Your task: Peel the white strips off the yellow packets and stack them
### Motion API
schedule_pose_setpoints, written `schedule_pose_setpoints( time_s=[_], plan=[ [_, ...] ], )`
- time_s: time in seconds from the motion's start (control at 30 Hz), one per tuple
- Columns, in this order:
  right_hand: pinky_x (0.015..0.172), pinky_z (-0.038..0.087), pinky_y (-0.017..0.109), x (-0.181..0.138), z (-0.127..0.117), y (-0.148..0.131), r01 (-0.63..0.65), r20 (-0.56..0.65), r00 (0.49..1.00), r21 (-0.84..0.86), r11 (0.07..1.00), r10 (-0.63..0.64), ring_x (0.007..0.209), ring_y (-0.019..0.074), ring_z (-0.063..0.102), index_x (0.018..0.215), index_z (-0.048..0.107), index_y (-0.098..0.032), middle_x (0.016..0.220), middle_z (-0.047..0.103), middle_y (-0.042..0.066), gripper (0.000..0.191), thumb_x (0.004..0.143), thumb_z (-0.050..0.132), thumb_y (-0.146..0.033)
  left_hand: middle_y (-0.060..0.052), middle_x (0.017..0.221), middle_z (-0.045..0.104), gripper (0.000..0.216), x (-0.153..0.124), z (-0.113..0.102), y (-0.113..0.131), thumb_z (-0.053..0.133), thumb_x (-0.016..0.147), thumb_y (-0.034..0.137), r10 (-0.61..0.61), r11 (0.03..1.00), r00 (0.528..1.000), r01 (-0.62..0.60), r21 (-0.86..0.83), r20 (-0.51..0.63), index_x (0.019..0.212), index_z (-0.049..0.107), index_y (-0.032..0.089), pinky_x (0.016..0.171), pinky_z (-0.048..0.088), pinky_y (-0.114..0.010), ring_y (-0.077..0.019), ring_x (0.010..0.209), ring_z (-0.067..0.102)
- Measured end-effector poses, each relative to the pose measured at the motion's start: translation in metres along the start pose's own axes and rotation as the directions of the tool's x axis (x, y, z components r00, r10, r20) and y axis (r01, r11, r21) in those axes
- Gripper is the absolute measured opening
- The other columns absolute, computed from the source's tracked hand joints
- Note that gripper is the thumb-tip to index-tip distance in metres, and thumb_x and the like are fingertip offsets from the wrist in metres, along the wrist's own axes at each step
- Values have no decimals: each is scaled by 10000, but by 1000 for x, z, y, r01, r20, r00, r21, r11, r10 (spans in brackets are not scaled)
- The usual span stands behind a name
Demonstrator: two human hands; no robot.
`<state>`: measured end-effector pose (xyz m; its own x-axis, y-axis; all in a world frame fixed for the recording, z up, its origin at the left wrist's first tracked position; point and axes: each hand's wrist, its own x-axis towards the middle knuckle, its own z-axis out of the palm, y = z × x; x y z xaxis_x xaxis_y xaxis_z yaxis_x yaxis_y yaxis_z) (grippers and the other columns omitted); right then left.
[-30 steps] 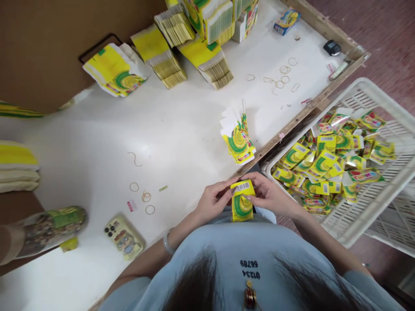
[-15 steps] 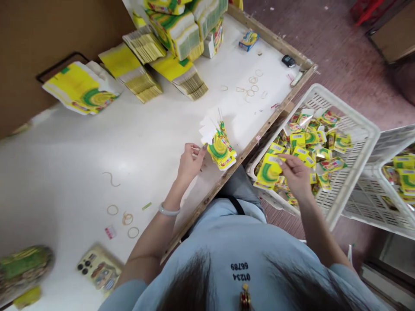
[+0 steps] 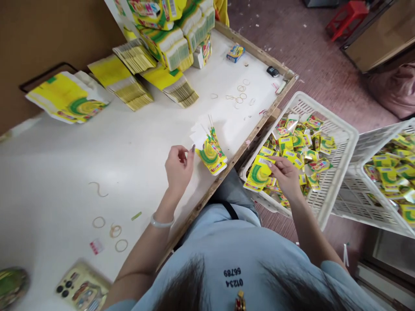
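Note:
My right hand [image 3: 285, 176] pinches a small flat yellow and green carton [image 3: 260, 169] by its upper edge. This carton hangs over the near left corner of a white plastic basket [image 3: 339, 181], which holds many similar cartons. On the white table, my left hand [image 3: 179, 170] has its fingers curled in, and I see nothing between them. Just right of its fingertips stands a small fanned bunch of yellow and green cartons [image 3: 212, 153], with white flaps sticking up. Whether the left fingertips touch this bunch, I cannot tell.
Bundles of flat yellow cartons [image 3: 129, 88] and stacked packs [image 3: 164, 43] stand at the table's back. Rubber bands [image 3: 240, 99], a blue box [image 3: 235, 52] and a phone [image 3: 82, 287] lie on the tabletop. A wooden rim [image 3: 223, 177] edges it. Another filled basket [image 3: 366, 172] is at right.
The whole view has shifted, so the table things appear farther left. My right hand still holds the carton over the basket. My left hand's fingers have curled in a little more.

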<state>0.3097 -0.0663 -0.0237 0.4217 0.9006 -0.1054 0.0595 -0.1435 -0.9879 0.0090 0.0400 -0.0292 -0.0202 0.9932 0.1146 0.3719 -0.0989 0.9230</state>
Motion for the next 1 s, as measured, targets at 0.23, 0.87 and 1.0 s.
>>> schedule_pose_setpoints(
  time_s=[0.23,0.87,1.0],
  plan=[
    [632,559,281,-22,54,-4,206,-218,955,1,979,-201,678,143,650,987,741,-232,825,726,12,235,852,747,-424,-159,1403,622,849,-72,46,50,679,918,415,173,984,720,-92,-154,673,1609,223,222,833,605,-369,-275,1092,693],
    [1048,469,604,18,-26,7,348,124,848,-864,364,-515,1228,369,590,1323,655,-197,1311,628,202,502,958,599,-537,-91,1018,617,385,-29,19,5,603,967,475,-137,964,991,131,231,11,1221,497,207,676,510,-331,-211,793,627],
    [1151,394,631,18,5,13,466,221,780,-829,308,-586,1408,374,470,1488,491,-190,1457,547,213,601,977,594,-489,-1,708,560,281,1,12,-19,694,912,458,-252,922,963,210,326,92,849,552,223,585,400,-292,-176,648,563]
  ],
)
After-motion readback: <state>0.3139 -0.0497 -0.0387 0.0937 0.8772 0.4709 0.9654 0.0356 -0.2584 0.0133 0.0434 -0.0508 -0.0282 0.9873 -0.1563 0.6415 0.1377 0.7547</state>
